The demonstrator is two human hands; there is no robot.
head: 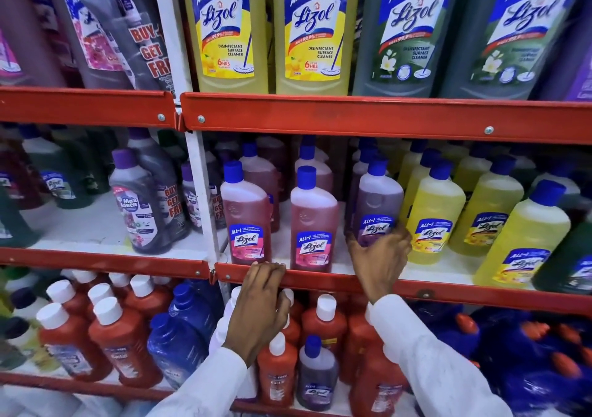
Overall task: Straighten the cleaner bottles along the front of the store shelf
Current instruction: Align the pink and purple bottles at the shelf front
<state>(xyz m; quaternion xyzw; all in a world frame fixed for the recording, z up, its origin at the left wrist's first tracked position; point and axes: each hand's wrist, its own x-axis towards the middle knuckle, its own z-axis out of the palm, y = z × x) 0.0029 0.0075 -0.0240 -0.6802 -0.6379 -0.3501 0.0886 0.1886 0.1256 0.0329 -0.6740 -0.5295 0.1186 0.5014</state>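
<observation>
The right hand (381, 256) wraps the base of an upright purple bottle (378, 205) on the middle shelf, right of two pink bottles (312, 221) standing at the front lip. The left hand (261, 301) rests loosely curled over the red shelf edge (320, 277), grasping nothing. The purple bottle's base is hidden.

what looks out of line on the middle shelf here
The purple Lizol bottle, held by the right hand, stands further back than the two pink bottles beside it, which sit at the red shelf edge. The left hand rests on that edge. No spills or damage visible.
</observation>
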